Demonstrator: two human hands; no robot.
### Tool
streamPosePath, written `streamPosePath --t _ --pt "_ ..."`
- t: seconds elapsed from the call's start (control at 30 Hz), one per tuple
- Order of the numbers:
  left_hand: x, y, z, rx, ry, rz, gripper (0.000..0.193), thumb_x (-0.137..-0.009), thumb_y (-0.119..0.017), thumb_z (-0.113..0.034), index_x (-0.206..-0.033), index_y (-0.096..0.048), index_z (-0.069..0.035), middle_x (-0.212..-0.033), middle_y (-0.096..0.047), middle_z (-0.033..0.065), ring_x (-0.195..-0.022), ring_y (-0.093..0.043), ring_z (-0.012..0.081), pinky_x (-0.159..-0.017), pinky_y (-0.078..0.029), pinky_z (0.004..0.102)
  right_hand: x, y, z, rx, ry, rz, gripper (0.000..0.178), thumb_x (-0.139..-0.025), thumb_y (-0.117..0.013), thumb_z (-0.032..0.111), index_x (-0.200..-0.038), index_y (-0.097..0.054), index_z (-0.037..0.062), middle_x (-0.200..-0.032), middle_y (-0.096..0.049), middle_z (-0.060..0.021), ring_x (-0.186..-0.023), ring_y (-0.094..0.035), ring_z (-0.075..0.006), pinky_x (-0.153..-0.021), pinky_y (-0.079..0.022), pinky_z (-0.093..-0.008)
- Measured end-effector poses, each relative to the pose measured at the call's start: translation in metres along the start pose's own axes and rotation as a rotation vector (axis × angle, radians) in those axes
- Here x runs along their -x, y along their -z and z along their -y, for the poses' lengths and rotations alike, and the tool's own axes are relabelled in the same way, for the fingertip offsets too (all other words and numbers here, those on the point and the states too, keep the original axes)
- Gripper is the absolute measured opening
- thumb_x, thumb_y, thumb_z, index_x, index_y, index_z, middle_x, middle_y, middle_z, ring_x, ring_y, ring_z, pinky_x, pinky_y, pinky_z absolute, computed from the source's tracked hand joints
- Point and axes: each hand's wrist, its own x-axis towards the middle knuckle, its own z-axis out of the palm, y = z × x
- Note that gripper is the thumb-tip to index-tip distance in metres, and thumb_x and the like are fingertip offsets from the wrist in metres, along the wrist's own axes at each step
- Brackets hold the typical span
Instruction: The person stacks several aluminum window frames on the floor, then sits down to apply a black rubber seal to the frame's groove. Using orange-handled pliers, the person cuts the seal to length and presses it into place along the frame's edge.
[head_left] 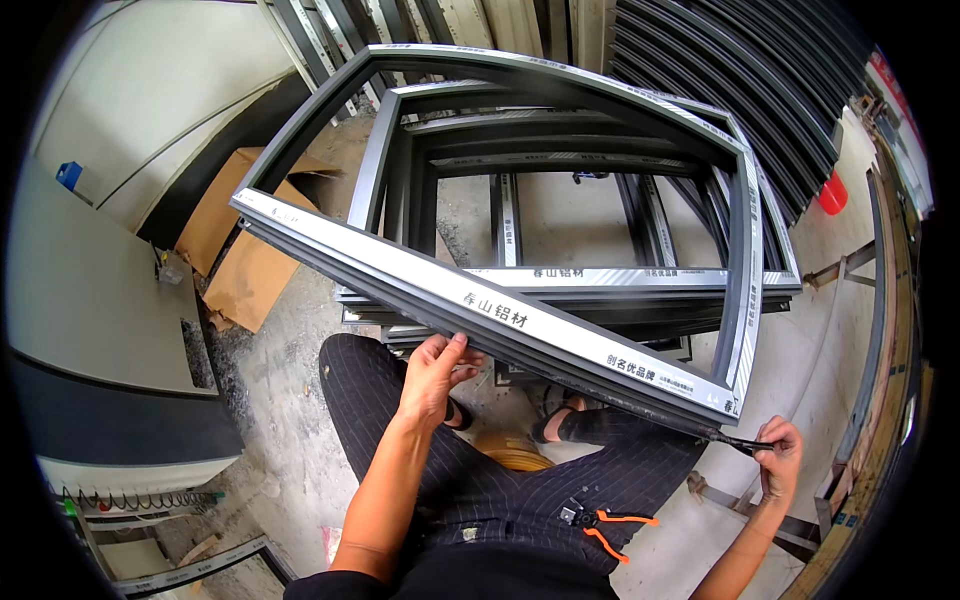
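A dark grey aluminium window frame [545, 318], with printed white film along its faces, lies tilted across a stack of similar frames in front of me. My left hand [436, 376] is closed at its near edge, thumb up against the side and fingers curled. Past the frame's near right corner, my right hand [781, 458] pinches a thin black rubber strip [738, 441]. This strip runs from that corner into the fingers. On my right thigh rests a hand cutter with orange handles [612, 532], its jaws toward my left.
More frames [640, 280] are stacked beneath. Flattened cardboard [250, 268] lies on the floor at left, near a grey panelled unit [100, 290]. Dark profiles [735, 90] lean at the back right. A red container [832, 194] stands at right, beside a metal rack [850, 270].
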Motion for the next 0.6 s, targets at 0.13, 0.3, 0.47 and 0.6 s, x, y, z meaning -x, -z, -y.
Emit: streamPosePath --t 0.13,0.3,0.47,0.6 --pt "0.010 -0.022 0.003 0.046 0.125 0.068 0.035 -0.094 -0.064 -0.031 -0.103 -0.058 0.002 -0.095 -0.068 0.0134 -0.090 -0.065 0.0200 -0.078 -0.052 0.0328 0.004 0.013 -0.024 0.018 -0.086 0.012 0.033 -0.063 -0.089 0.021 -0.072 -0.063 0.0030 -0.076 -0.055 -0.0041 -0.071 -0.051 -0.0131 -0.065 -0.039 -0.0253" --pt "0.005 -0.023 0.023 0.062 -0.001 0.053 0.034 -0.094 -0.065 -0.031 -0.101 -0.057 0.001 -0.098 -0.067 0.0137 -0.087 -0.066 0.0205 -0.076 -0.053 0.0317 0.008 0.012 -0.035 0.065 -0.121 0.018 0.035 -0.064 -0.089 0.025 -0.072 -0.063 0.0026 -0.075 -0.056 -0.0038 -0.072 -0.051 -0.0133 -0.066 -0.039 -0.0262" --pt "0.021 -0.056 0.020 0.040 0.190 0.136 0.043 -0.094 -0.064 -0.035 -0.104 -0.058 0.006 -0.098 -0.068 0.0174 -0.098 -0.065 0.0218 -0.085 -0.053 0.0352 0.010 0.010 -0.041 -0.037 -0.102 0.036 0.033 -0.064 -0.089 0.023 -0.072 -0.064 0.0027 -0.075 -0.057 -0.0044 -0.072 -0.052 -0.0141 -0.066 -0.040 -0.0275" --pt "0.015 -0.055 0.042 0.050 0.077 0.197 0.041 -0.095 -0.062 -0.034 -0.102 -0.058 0.007 -0.102 -0.068 0.0179 -0.097 -0.065 0.0211 -0.085 -0.053 0.0337 0.009 0.010 -0.046 -0.063 -0.092 0.055 0.032 -0.064 -0.088 0.022 -0.073 -0.065 0.0020 -0.077 -0.058 -0.0055 -0.074 -0.054 -0.0156 -0.068 -0.042 -0.0286"
